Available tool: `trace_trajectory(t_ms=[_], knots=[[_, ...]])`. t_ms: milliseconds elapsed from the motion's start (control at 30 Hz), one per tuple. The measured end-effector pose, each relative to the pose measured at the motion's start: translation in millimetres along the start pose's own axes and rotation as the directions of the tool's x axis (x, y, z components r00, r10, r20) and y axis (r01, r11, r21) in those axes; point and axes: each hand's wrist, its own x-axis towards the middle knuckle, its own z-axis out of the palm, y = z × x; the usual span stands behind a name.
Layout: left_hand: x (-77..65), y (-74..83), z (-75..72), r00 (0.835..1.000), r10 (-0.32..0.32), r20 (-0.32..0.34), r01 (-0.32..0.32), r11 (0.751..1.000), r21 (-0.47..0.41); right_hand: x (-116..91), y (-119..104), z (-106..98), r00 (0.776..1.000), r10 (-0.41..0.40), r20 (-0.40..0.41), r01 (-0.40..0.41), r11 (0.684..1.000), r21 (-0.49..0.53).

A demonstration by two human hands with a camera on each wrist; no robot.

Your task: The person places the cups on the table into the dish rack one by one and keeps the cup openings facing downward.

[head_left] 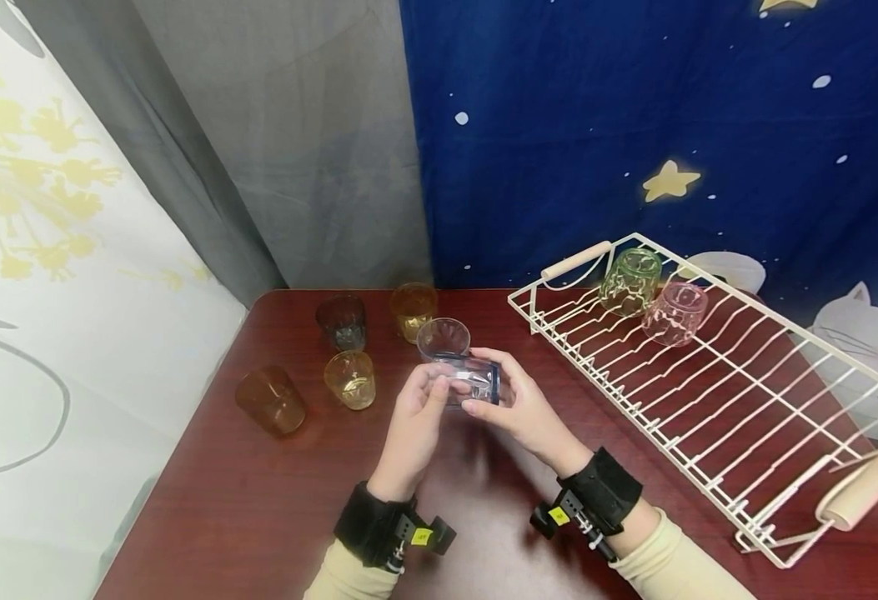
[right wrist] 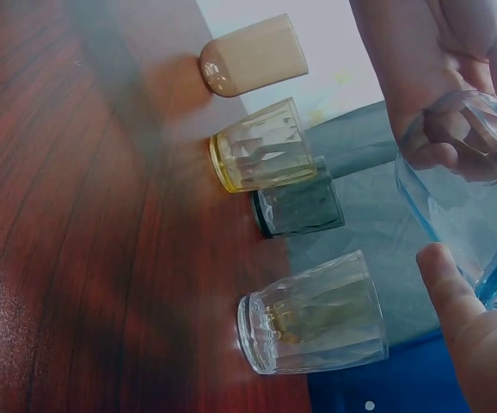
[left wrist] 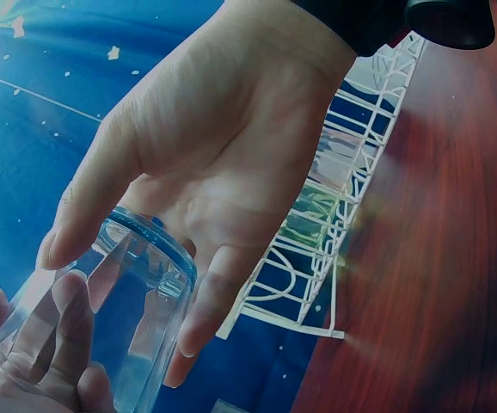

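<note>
Both hands hold one clear, blue-tinted drinking glass (head_left: 476, 379) tipped on its side above the table. My left hand (head_left: 418, 402) grips the glass from the left, at its rim end. From the right, my right hand (head_left: 512, 393) has its thumb and fingers around the thick blue base. In the left wrist view, fingers of the left hand show through the glass (left wrist: 141, 301); whether any are inside it, I cannot tell. Just behind the hands stands a colourless glass (head_left: 444, 336), upright on the table.
On the left stand a brown glass (head_left: 272, 403), a yellow glass (head_left: 352, 382), a dark grey glass (head_left: 343, 325) and an amber glass (head_left: 413, 312). The white wire rack (head_left: 739, 369) at right bears upturned green (head_left: 631, 283) and pink (head_left: 675, 315) glasses. Curtains hang behind the table (head_left: 221, 500).
</note>
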Motion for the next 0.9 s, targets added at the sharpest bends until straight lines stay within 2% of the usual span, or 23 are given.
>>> trace_trajectory(t_ms=[400, 767, 900], knots=[[0.4, 0.6, 1.4, 0.999, -0.007, -0.034, 0.007, 1.0, -0.011, 2.1, -0.2, -0.4, 1.0, -0.01, 0.008, 0.01, 1.0, -0.028], [1.0, 1.7, 0.5, 1.0, -0.02, -0.019, 0.021, 0.999, 0.047, 3.5, -5.2, -9.5, 1.0, -0.024, 0.007, 0.024, 0.98, -0.196], [0.9, 2.1, -0.8, 1.0, -0.017, -0.02, 0.019, 0.994, 0.103, 3.5, -10.8, -13.0, 1.0, -0.013, 0.019, 0.017, 0.969, -0.245]])
